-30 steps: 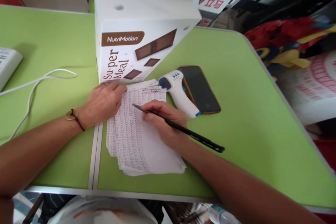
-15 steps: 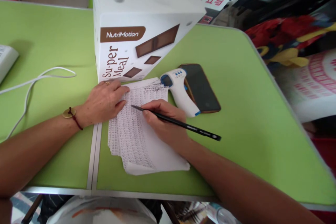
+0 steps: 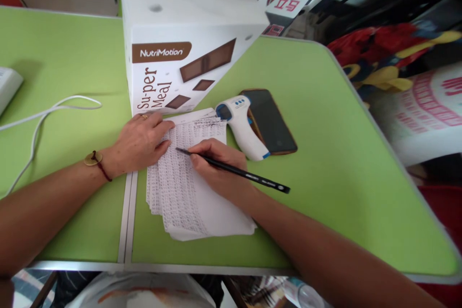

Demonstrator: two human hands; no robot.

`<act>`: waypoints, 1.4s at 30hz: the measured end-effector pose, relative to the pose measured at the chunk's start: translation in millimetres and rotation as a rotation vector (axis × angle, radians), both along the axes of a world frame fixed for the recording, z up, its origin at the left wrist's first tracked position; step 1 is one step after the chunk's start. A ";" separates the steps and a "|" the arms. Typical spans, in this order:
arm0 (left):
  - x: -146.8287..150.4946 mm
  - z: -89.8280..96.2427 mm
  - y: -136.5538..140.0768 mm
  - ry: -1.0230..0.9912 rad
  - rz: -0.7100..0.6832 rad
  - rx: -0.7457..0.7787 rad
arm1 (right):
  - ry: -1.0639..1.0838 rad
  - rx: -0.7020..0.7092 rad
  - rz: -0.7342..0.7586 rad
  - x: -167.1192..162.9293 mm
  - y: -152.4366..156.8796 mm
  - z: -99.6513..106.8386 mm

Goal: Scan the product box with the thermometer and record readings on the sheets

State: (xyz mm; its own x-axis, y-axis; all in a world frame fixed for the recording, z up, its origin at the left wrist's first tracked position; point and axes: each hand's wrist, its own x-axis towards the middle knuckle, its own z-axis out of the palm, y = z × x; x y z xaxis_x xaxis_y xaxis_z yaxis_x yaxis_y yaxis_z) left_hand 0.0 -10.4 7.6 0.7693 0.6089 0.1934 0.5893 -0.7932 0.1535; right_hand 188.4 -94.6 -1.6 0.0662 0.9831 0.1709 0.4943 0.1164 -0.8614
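A stack of loose paper sheets (image 3: 224,214), its left part covered with dense handwritten rows, lies on the green table. My left hand (image 3: 144,139) rests flat on the upper left edge of the sheets, fingers out and holding nothing. In my right hand (image 3: 220,163) is a slim black pen (image 3: 249,175), gripped between thumb and fingers, its tip over the written rows. Whether the tip touches the paper I cannot tell. A white and blue infrared thermometer (image 3: 243,130) lies by the stack's upper right corner, partly over a dark smartphone (image 3: 274,125).
Just beyond the papers stands a large white NutriMotion box (image 3: 162,70). A white cable (image 3: 43,113) and a white device (image 3: 7,85) are on the left side of the green table (image 3: 335,192). A white printed sack (image 3: 422,110) stands past the right edge.
The whole view has shifted slightly. My left hand stays on the sheets; my right hand keeps the pen near the same written rows, its rear end swung a little.
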 end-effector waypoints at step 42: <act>2.2 3.4 -5.2 -0.011 0.023 0.060 | 0.080 0.011 0.013 2.6 3.1 -1.4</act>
State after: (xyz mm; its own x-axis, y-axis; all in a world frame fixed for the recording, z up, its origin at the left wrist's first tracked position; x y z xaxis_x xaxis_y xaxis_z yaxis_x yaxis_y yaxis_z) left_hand 2.2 -15.6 10.9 0.7530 0.6132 0.2386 0.6058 -0.7876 0.1126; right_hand 190.9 -91.5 -3.0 0.0673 0.9821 0.1759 0.4225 0.1317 -0.8967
